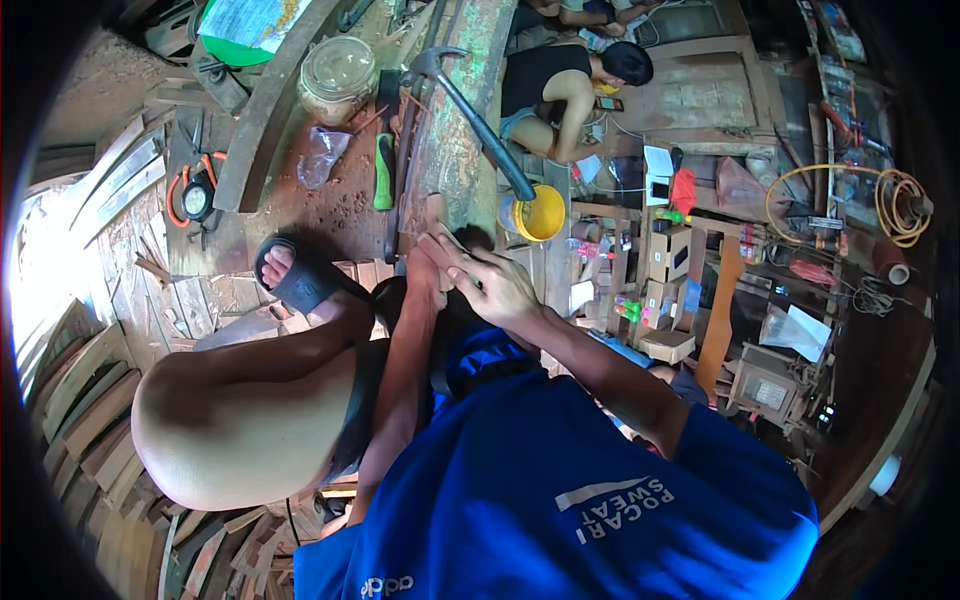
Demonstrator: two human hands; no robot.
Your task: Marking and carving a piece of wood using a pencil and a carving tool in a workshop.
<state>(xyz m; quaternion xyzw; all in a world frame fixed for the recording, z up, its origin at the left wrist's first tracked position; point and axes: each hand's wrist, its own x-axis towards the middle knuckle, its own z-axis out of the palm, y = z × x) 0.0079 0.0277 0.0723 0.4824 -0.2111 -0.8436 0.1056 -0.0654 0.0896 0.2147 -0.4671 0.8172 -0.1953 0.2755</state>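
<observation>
In front of my lap, both hands meet at a small brown wooden piece [435, 209] that sticks out past my fingers beside the bench edge. My left hand [424, 267] is closed round its lower part, mostly covered by the other hand. Across the top lies my right hand [503, 287], its fingers bent and pressed on a flat reddish-brown face; whether that is a separate piece I cannot tell. Just beyond, a claw hammer [475, 120] with a dark handle rests on the worn, paint-flecked beam [465, 165].
A green-handled tool [384, 170], a lidded jar [338, 72] and a plastic bag [325, 157] lie on the bench. A yellow bucket [541, 213] stands right of the beam. Another person [550, 90] sits at the far right. Wood pieces [100, 400] are stacked at left.
</observation>
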